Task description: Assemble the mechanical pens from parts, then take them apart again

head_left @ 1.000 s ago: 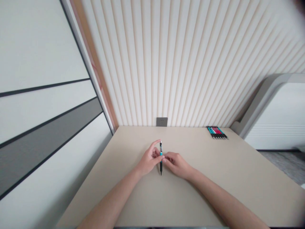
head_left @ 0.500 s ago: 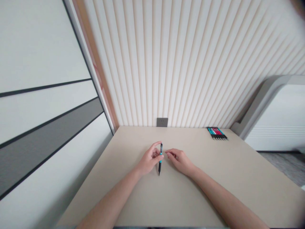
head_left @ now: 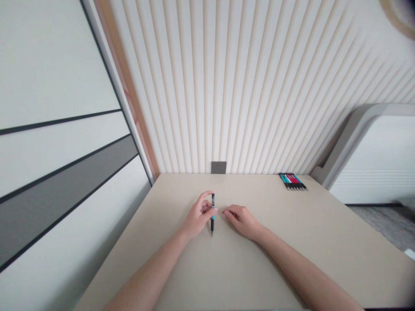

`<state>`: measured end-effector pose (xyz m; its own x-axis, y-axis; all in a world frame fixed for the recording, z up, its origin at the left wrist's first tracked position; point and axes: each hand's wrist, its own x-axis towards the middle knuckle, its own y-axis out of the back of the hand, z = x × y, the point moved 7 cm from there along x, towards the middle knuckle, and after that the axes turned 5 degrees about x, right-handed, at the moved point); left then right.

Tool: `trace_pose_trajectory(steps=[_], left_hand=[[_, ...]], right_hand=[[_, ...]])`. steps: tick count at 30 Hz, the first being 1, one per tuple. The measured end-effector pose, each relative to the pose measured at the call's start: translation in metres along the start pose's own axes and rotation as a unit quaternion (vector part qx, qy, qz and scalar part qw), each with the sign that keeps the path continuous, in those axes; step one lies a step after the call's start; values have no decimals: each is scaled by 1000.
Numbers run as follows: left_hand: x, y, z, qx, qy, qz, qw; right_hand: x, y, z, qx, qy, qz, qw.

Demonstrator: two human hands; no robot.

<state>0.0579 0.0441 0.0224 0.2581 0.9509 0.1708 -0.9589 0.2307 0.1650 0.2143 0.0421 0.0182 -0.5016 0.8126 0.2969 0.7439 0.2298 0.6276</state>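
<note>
Between the thumb and fingers of my left hand [head_left: 198, 214] is a black and teal pen [head_left: 212, 223], with its tip pointing down toward me. My left index finger reaches over to the pen's top end. My right hand [head_left: 241, 220] rests just to the right of the pen, apart from it. Its fingers are curled in, thumb close to the index finger, and nothing shows in them. Both hands are over the beige table [head_left: 194, 276].
Several pens [head_left: 292, 181] in teal, white, red and black lie side by side at the table's back right. Behind the table stands a ribbed wall with a dark socket [head_left: 218, 167]. A white and grey cabinet [head_left: 65, 172] is on the left, a grey-framed headboard [head_left: 372, 151] on the right.
The view has shifted a little. My left hand has moved slightly left with the pen, which stands straighter now. My right hand's fingers look a bit more closed.
</note>
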Motion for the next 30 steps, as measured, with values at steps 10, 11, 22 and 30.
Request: trace_pose_trajectory(steps=[10,11,22,30], left_hand=[[1,2,1,7,-3,8,1000],[1,2,0,7,-3,10,1000],[2,2,-3,10,-5,7,1000],[1,0,2,28,-16,-2,999]], right_hand=[[1,-2,-2,-2,6,-10,1000],[1,-2,-2,-2,7,-10,1000],[0,-4,-3,-4,15,-26,1000],[1,-5,-6,-3,18,-34,999]])
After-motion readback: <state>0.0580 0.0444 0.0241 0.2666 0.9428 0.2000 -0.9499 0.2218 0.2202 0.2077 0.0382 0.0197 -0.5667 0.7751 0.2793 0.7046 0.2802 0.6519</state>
